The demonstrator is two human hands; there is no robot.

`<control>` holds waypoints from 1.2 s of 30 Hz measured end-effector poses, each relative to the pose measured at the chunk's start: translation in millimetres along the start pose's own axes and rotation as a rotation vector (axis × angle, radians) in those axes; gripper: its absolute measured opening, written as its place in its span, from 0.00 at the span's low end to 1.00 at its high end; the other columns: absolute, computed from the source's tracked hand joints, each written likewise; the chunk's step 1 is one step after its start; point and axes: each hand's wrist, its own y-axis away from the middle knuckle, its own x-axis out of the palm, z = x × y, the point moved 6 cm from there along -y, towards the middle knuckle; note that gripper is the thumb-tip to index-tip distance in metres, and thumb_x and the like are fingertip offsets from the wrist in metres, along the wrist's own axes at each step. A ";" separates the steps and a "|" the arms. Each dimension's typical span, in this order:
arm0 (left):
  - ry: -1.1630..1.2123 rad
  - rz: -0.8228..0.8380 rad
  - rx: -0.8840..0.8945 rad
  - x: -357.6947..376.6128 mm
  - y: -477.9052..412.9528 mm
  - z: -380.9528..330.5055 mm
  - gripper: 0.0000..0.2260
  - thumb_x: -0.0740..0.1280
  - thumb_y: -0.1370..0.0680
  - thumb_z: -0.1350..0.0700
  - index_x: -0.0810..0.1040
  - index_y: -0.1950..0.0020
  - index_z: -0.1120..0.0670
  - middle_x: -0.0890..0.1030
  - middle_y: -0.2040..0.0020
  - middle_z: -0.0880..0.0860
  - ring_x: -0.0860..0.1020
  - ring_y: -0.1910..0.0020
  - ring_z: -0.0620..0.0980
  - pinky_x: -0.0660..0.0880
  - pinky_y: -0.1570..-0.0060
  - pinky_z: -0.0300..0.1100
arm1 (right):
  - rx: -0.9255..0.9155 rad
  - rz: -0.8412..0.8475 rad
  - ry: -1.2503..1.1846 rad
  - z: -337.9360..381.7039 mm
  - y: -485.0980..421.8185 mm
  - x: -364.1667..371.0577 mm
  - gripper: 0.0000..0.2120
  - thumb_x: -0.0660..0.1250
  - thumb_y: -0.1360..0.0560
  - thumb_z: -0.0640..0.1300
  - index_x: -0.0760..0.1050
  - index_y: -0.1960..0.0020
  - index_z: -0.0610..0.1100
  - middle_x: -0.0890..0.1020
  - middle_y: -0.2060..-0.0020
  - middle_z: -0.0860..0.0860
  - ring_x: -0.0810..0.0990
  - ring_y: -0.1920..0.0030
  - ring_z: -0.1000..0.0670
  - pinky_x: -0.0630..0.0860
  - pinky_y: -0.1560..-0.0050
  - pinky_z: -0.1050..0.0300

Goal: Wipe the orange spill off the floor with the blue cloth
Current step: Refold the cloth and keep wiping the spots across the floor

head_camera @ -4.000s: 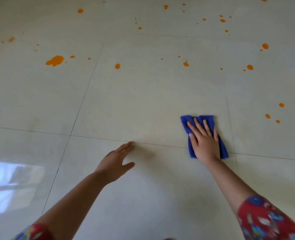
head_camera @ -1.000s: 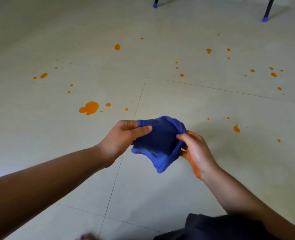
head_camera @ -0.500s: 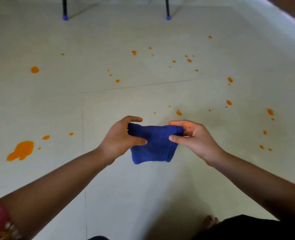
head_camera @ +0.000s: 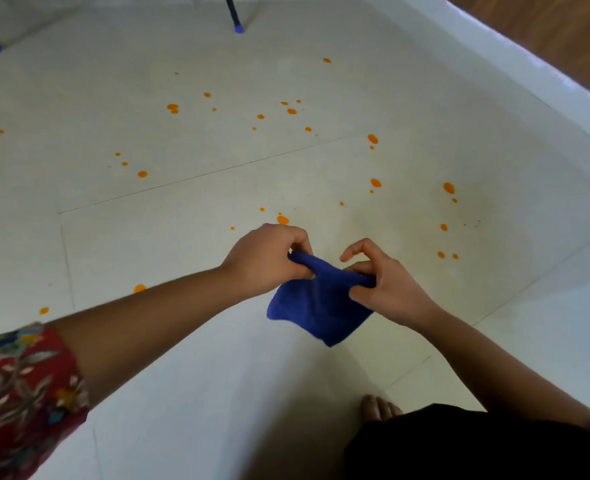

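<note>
The blue cloth (head_camera: pixel 317 303) hangs folded in the air above the pale tiled floor (head_camera: pixel 182 358), held by both hands. My left hand (head_camera: pixel 269 261) pinches its upper left edge, and my right hand (head_camera: pixel 383 282) pinches the upper right edge with the index finger raised. Orange spill drops (head_camera: pixel 282 220) are scattered over the tiles beyond the hands, with more drops at the right (head_camera: pixel 448 188) and further back (head_camera: pixel 173 107). A few orange spots (head_camera: pixel 140 288) lie at the left beside my forearm.
A white skirting and wooden wall (head_camera: pixel 543 74) run diagonally along the right. Two dark furniture legs with blue feet (head_camera: pixel 238 28) stand at the far edge. My bare toes (head_camera: pixel 378 408) and dark clothing show at the bottom right.
The view swung right, bringing the wall closer. Both hands shifted their grip along the cloth's top edge, bunching it, and the cloth now hangs lower and tilted.
</note>
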 end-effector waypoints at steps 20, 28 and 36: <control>0.124 0.159 -0.232 165.5 -142.5 -33.1 0.16 0.72 0.26 0.50 0.77 0.39 0.47 0.78 0.38 0.45 0.75 0.40 0.47 0.73 0.45 0.43 | 0.224 -0.323 0.787 -170.8 32.3 -153.4 0.30 0.64 0.24 0.52 0.61 0.24 0.51 0.78 0.39 0.49 0.79 0.47 0.43 0.74 0.56 0.52; 0.066 0.146 -0.225 195.8 -179.0 -8.7 0.15 0.68 0.23 0.51 0.76 0.37 0.47 0.72 0.30 0.45 0.71 0.32 0.48 0.67 0.41 0.41 | 0.622 -0.387 0.423 -282.4 -20.4 -116.3 0.30 0.47 0.22 0.68 0.39 0.24 0.65 0.34 0.23 0.54 0.35 0.24 0.39 0.42 0.29 0.30; 0.030 0.100 -0.135 217.1 -234.7 11.1 0.23 0.69 0.23 0.55 0.70 0.29 0.51 0.61 0.23 0.48 0.60 0.24 0.47 0.57 0.29 0.40 | 0.586 -0.519 0.559 -341.3 -59.6 -144.1 0.28 0.43 0.18 0.58 0.44 0.21 0.52 0.48 0.21 0.51 0.43 0.22 0.44 0.44 0.24 0.40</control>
